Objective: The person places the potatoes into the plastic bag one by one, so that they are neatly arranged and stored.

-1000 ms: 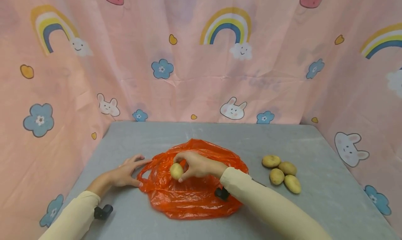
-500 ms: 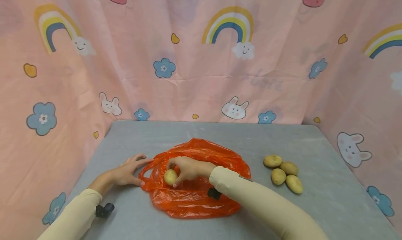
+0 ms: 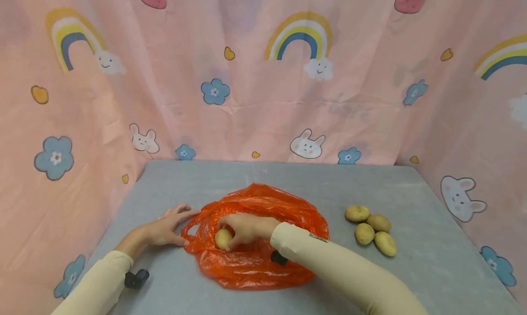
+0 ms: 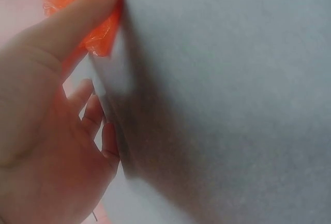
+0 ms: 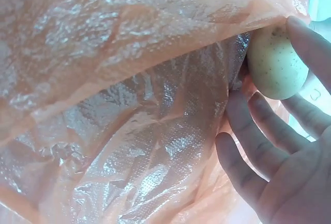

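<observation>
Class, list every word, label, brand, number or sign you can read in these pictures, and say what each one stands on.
No text can be read in any view.
Pink curtain: faint marks may be lettering, too blurred to read.
Right sleeve: a small dark patch, too small to tell whether it bears text.
Orange-red bag and potatoes: no lettering visible.

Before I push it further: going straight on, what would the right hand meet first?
The right hand, holding a potato, would likely meet the orange bag first; the depth between them is unclear.
</observation>
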Available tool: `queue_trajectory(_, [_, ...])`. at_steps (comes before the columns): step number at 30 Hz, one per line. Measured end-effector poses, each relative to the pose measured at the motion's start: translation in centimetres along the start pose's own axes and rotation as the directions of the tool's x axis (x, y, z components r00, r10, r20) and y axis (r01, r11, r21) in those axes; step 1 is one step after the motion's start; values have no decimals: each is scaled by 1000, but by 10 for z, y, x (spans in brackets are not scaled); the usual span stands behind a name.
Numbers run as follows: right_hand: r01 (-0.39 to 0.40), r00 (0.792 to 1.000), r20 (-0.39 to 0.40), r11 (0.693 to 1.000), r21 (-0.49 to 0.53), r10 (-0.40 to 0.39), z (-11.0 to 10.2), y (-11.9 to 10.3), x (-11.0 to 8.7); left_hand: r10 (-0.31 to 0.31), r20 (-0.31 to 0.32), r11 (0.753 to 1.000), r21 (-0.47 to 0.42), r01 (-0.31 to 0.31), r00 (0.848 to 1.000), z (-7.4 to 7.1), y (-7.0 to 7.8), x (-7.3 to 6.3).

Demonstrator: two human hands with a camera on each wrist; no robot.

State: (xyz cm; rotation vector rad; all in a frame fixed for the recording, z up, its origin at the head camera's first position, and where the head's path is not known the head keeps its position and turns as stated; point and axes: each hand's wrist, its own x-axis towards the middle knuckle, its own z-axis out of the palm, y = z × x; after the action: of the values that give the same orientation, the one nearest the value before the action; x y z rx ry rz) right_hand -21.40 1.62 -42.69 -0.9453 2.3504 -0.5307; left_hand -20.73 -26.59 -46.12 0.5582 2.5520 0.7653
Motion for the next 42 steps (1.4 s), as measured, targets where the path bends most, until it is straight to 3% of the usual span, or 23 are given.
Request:
queue_trajectory(9, [0, 1000, -2, 999, 50, 1, 1, 3, -5, 11, -10, 1000, -3, -11, 1000, 0, 6, 0])
queue_trajectory(20, [-14, 999, -31, 983, 182, 20, 2, 11, -15, -19, -6, 1000, -5, 19, 1000, 6, 1, -1])
queue_trajectory(25, [15, 999, -48, 975, 223, -4, -4, 12, -26, -25, -3, 1000, -16, 25, 1000, 5, 1, 0])
queue_trajectory(33, [86, 992, -108, 975, 205, -65, -14, 11, -49, -30, -14, 999, -18, 29, 999, 5, 0, 0])
queue_trajectory(42, [101, 986, -153, 968, 229, -66, -19, 17, -79, -12, -24, 1000, 0, 12, 1000, 7, 1, 0])
